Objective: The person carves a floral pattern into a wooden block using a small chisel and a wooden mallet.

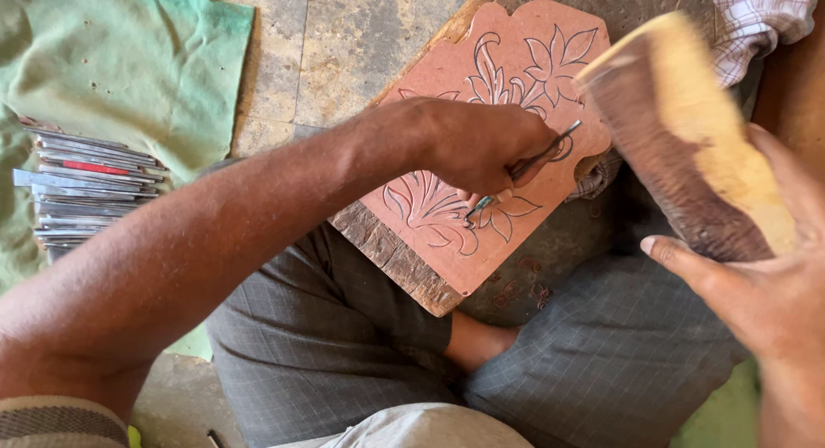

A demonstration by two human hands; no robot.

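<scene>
Both of my hands are busy over the carving on my lap. My left hand (481,147) is curled tight around a thin metal chisel (526,169), the fingers closed on its shaft, and the tool slants down so its tip touches the pinkish-red panel (507,61) near the middle of its lower half, right among the cut leaf lines. My right hand (756,302) is lifted off to the side, wrapped around the lower end of a thick wooden mallet (679,130); my thumb lies along its dark side and the pale yellowish face is turned up. The mallet's head is raised above the panel's right edge, close to the chisel's top but not touching it, and it looks blurred.

The panel has a scalloped outline and bears incised flowers and curling leaves. It rests on a rough wooden board (395,259), which sits tilted across my crossed legs in grey checked trousers (326,345). A checked cloth (756,18) shows past the board's far right corner.

Well apart on my left, a row of metal chisels (86,190) lies side by side on a green cloth (129,61) spread over the stone floor (344,44)
</scene>
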